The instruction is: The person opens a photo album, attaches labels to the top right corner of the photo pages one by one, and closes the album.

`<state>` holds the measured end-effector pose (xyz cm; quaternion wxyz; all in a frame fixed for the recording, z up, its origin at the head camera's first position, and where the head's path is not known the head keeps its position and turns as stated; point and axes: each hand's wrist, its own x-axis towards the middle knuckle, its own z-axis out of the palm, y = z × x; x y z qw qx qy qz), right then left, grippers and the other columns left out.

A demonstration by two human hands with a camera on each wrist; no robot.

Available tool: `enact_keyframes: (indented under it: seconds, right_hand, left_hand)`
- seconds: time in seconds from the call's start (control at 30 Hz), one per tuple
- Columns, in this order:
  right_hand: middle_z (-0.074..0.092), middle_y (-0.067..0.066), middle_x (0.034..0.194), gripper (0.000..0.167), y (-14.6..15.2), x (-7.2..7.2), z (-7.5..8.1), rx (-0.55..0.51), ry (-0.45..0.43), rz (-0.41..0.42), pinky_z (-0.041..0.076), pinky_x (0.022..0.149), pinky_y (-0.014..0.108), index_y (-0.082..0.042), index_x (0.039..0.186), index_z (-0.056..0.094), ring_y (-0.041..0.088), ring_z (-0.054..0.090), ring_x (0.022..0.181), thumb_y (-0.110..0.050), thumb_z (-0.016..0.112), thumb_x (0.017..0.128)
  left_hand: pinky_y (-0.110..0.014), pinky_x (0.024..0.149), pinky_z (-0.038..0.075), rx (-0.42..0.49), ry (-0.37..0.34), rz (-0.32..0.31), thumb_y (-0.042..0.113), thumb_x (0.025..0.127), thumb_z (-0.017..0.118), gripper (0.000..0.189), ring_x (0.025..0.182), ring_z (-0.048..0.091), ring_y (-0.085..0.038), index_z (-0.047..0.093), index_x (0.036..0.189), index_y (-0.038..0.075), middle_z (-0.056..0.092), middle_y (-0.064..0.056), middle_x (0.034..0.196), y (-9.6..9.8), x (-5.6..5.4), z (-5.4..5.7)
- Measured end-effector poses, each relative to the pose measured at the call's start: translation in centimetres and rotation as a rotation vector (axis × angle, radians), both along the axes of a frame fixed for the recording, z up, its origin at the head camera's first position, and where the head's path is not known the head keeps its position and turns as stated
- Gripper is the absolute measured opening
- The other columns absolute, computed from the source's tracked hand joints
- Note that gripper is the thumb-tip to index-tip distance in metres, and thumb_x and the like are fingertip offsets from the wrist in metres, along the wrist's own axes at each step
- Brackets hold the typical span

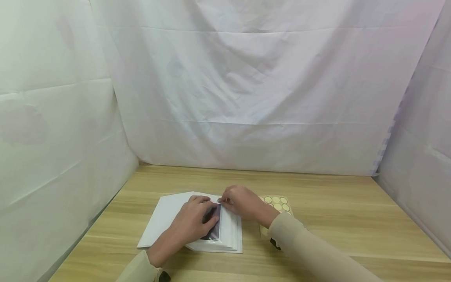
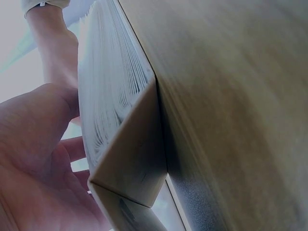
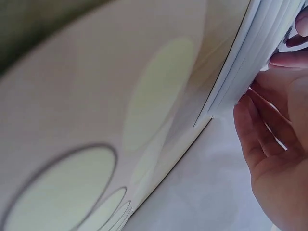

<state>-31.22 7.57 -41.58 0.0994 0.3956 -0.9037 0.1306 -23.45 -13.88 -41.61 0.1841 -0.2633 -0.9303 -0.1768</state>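
Step in hand, as far as I can judge: fixing a photo (image 1: 213, 234) onto an album page with a round sticker at its top right corner. The album (image 1: 163, 219) lies spread on the surface (image 1: 334, 211), block of pages on the right side; the photo lies on the top page, partly under the left hand. Can't tell if it sits in a sleeve.

Left hand (image 1: 192, 219): fingers fairly extended, laid over the photo, thumb lower down on it; looks like steadying, not grasping. Right hand (image 1: 243, 201): thumb and fingertips pinching a small disc (image 1: 219, 200) right at the photo's top right corner, probably one of the stickers. Too small to say if it's stuck down yet.

Sticker sheet (image 3: 72, 106) is to the right of the album, partly under the right forearm, round stickers (image 1: 276, 199) on it.

Next move likely calls for lining the disc up over the corner, pressing flat, letting go, left hand holding the photo steady. Risk: photo slipping crooked or sticker creasing.
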Motion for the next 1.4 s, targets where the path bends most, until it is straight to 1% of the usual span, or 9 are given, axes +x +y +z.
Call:
enact_keyframes:
  seconds: [0.17, 0.47, 0.6, 0.7, 0.97, 1.07, 1.2, 1.33, 1.4]
  right_hand:
    - [0.082, -0.001, 0.118, 0.013, 0.3, 0.2, 0.0, 0.012, 0.037, 0.053, 0.064, 0.1, 0.036, -0.015, 0.11, 0.086, 0.018, 0.077, 0.113, -0.016, 0.076, 0.101]
    - [0.083, -0.002, 0.116, 0.015, 0.5, 0.5, 0.3, 0.016, 0.047, 0.079, 0.063, 0.101, 0.036, -0.015, 0.112, 0.086, 0.017, 0.077, 0.113, -0.015, 0.076, 0.101]
    - [0.083, -0.002, 0.119, 0.016, 0.7, 0.5, 0.5, 0.002, 0.005, 0.071, 0.063, 0.102, 0.037, -0.016, 0.115, 0.085, 0.017, 0.076, 0.115, -0.016, 0.074, 0.103]
    - [0.082, -0.003, 0.119, 0.017, 1.2, 0.6, 0.9, -0.026, -0.009, 0.039, 0.064, 0.099, 0.037, -0.016, 0.117, 0.083, 0.016, 0.077, 0.113, -0.014, 0.072, 0.104]
    - [0.083, 0.001, 0.111, 0.019, 3.0, 0.8, 2.1, -0.102, 0.077, 0.03, 0.065, 0.086, 0.032, -0.009, 0.116, 0.081, 0.015, 0.078, 0.099, -0.005, 0.074, 0.099]
    - [0.083, 0.002, 0.11, 0.018, 3.5, 1.2, 2.1, -0.107, 0.073, 0.046, 0.065, 0.087, 0.031, -0.007, 0.114, 0.081, 0.015, 0.078, 0.098, -0.005, 0.074, 0.098]
    - [0.083, 0.003, 0.11, 0.018, 4.0, 1.9, 1.5, -0.099, 0.058, 0.058, 0.065, 0.085, 0.03, -0.006, 0.115, 0.082, 0.017, 0.078, 0.096, -0.006, 0.075, 0.098]
    - [0.082, 0.004, 0.115, 0.021, 4.3, 2.6, 0.7, -0.073, -0.008, 0.033, 0.065, 0.087, 0.031, -0.006, 0.119, 0.08, 0.019, 0.078, 0.101, -0.01, 0.075, 0.099]
    - [0.081, 0.005, 0.12, 0.023, 4.4, 2.9, 0.5, -0.052, -0.046, 0.026, 0.065, 0.093, 0.034, -0.007, 0.122, 0.08, 0.02, 0.077, 0.109, -0.011, 0.074, 0.1]
  left_hand:
    - [-0.056, 0.095, 0.061, -0.01, 0.001, 0.001, 0.025, 0.093, 0.084, 0.03, 0.122, 0.068, -0.038, 0.08, 0.118, 0.01, 0.078, -0.013, 0.123, 0.0, -0.1, -0.1]
    - [-0.056, 0.096, 0.061, -0.012, -0.015, 0.001, 0.025, 0.093, 0.084, 0.031, 0.122, 0.068, -0.038, 0.08, 0.119, 0.01, 0.077, -0.014, 0.124, 0.0, 0.0, 0.0]
    - [-0.057, 0.098, 0.061, -0.001, -0.02, -0.009, 0.024, 0.093, 0.084, 0.031, 0.123, 0.067, -0.039, 0.08, 0.12, 0.009, 0.076, -0.015, 0.125, 0.0, 0.0, 0.0]
    - [-0.058, 0.102, 0.059, 0.014, -0.033, -0.031, 0.023, 0.094, 0.084, 0.032, 0.125, 0.067, -0.04, 0.08, 0.122, 0.008, 0.076, -0.017, 0.128, -0.1, 0.0, 0.0]
    - [-0.059, 0.117, 0.051, 0.055, -0.126, -0.125, 0.023, 0.1, 0.078, 0.035, 0.142, 0.058, -0.041, 0.075, 0.131, 0.007, 0.068, -0.02, 0.143, -1.1, 0.3, -0.1]
    - [-0.056, 0.117, 0.052, 0.033, -0.128, -0.149, 0.029, 0.101, 0.077, 0.037, 0.143, 0.058, -0.035, 0.075, 0.132, 0.009, 0.067, -0.016, 0.146, -1.5, 0.7, 0.0]
    - [-0.053, 0.116, 0.054, 0.002, -0.118, -0.165, 0.047, 0.101, 0.075, 0.048, 0.142, 0.06, -0.028, 0.074, 0.134, 0.013, 0.068, -0.009, 0.147, -1.9, 1.3, 0.2]
    - [-0.051, 0.113, 0.056, -0.04, -0.117, -0.169, 0.069, 0.093, 0.075, 0.068, 0.14, 0.061, -0.023, 0.072, 0.139, 0.019, 0.067, -0.002, 0.149, -2.4, 2.0, 0.2]
    - [-0.051, 0.112, 0.056, -0.061, -0.113, -0.173, 0.075, 0.088, 0.075, 0.075, 0.138, 0.062, -0.023, 0.071, 0.141, 0.021, 0.066, -0.001, 0.149, -2.7, 2.3, 0.2]
